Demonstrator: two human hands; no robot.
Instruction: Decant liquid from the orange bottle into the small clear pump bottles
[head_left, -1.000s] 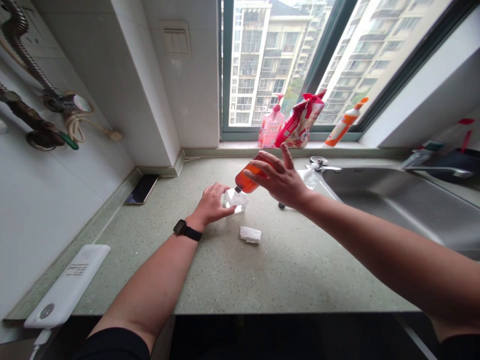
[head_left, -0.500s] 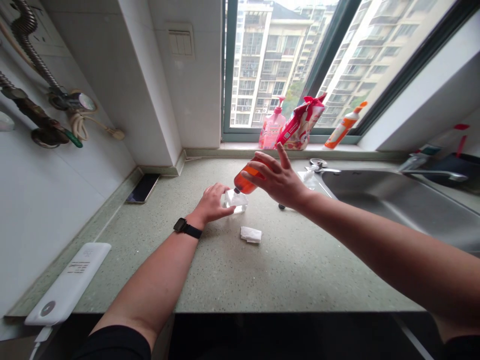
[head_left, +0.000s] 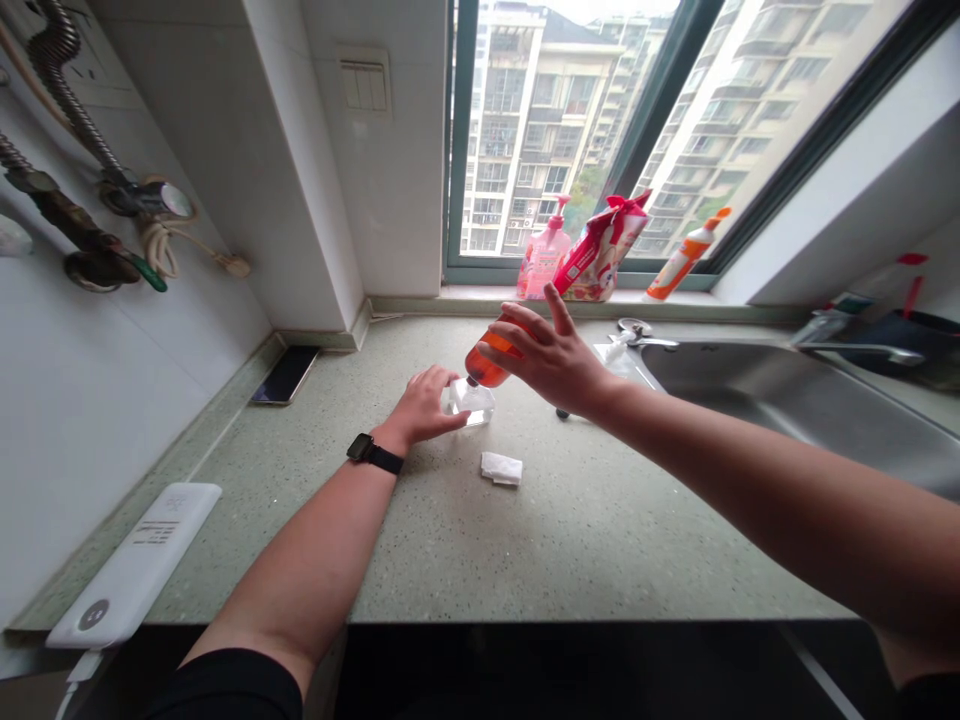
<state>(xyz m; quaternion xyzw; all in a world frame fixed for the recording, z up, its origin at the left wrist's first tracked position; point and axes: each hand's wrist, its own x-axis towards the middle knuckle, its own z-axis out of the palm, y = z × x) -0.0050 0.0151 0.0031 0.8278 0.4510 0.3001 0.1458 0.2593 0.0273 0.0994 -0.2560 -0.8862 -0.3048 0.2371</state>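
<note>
My right hand (head_left: 551, 355) grips an orange bottle (head_left: 487, 362), tipped so that its neck points down to the left. The bottle's mouth meets the top of a small clear square container (head_left: 472, 402) on the counter. Around the left side of that container my left hand (head_left: 427, 405) is closed, thumb in front and fingers behind. Whether liquid is flowing I cannot tell. A folded white tissue (head_left: 501, 468) lies on the counter just in front of the container. Behind my right wrist, a clear plastic item (head_left: 619, 352) is partly hidden, with a small black knob (head_left: 562, 413) near it.
A steel sink (head_left: 757, 400) with a faucet is at the right. A phone (head_left: 286, 375) and a white power bank (head_left: 139, 565) lie at the left on the speckled counter (head_left: 600, 550). On the windowsill stand a pink pump bottle (head_left: 545, 260), a red pouch (head_left: 604, 250) and an orange-white bottle (head_left: 684, 262).
The orange bottle and my right hand have shifted very slightly left. My left hand and the clear container stay in place.
</note>
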